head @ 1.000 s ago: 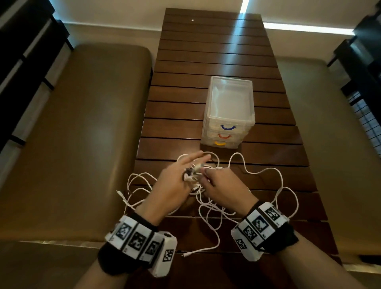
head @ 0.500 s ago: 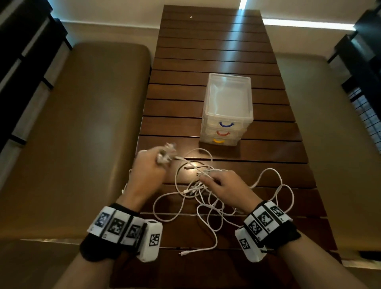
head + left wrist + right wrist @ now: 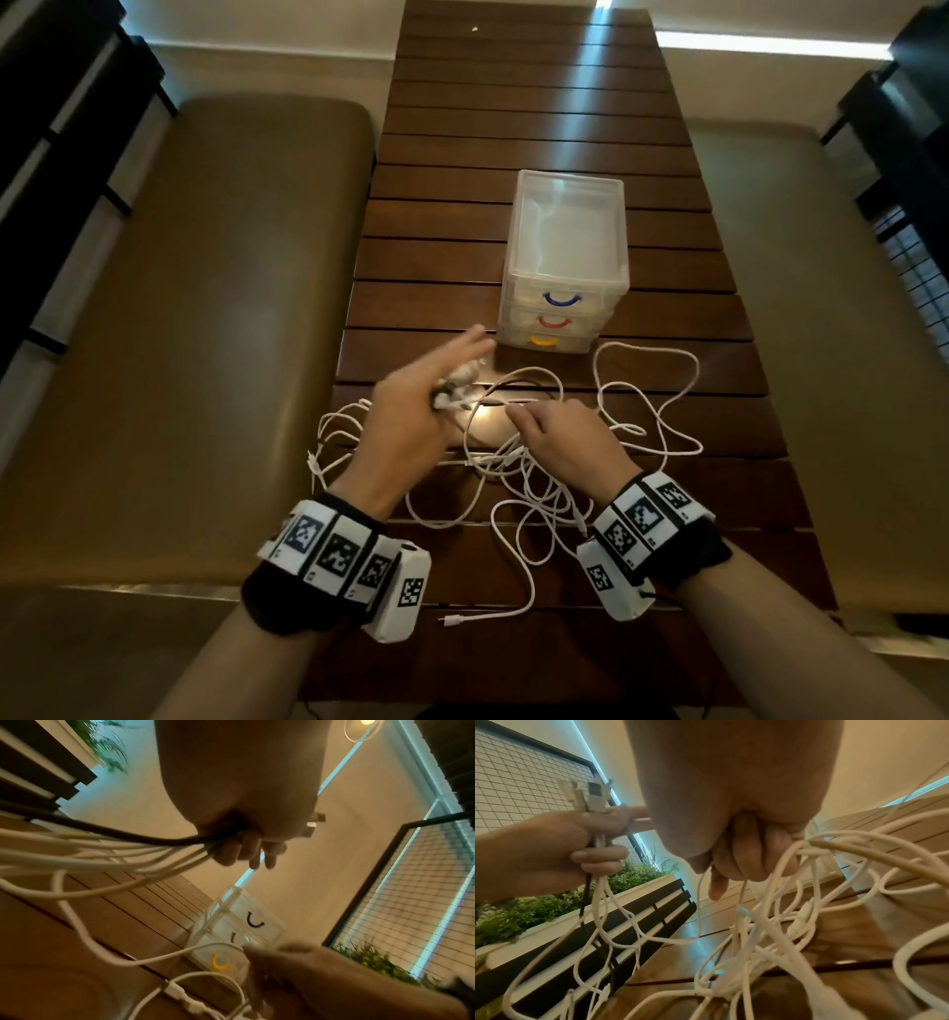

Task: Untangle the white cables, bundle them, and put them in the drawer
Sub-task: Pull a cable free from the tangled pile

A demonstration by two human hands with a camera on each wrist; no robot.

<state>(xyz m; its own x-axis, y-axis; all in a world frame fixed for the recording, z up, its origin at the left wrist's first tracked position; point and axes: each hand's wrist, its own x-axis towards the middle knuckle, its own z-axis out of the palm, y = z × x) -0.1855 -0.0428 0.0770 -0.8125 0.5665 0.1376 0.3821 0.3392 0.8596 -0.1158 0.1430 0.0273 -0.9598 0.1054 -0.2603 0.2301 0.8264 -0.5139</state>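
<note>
Dark slatted wooden surface [image 3: 539, 128] runs up the middle of the head view between two tan cushioned benches [image 3: 179, 360]. Nearest, at the lower centre, a loose plug end of the thin white cables [image 3: 513, 493] lies by itself, and above it the loops are a knotted heap under the two wrists. The right hand [image 3: 560, 442], right of centre, has its fingers [image 3: 524, 411] curled, pinching a single strand just above the heap; the right wrist view shows more loops draped over its knuckles. The left hand [image 3: 411, 411], left of centre, grips a cluster of plug ends [image 3: 588, 799] with one dark lead among the white ones, its outer fingers pointing away.

Half a second ago that hand was pulled out toward the left edge of the surface with the strands stretched taut; now it has swung back toward the middle and forward, and the strands have gone slack. My reading is that the pull freed little, since the heap looks as knotted as it did, so untangling is at an early stage and bundling has not begun.

Farther up, right of centre, stands the small clear plastic drawer unit [image 3: 565, 267] with blue, red and yellow handles, all three drawers closed, a cable loop lying just beside its base
</note>
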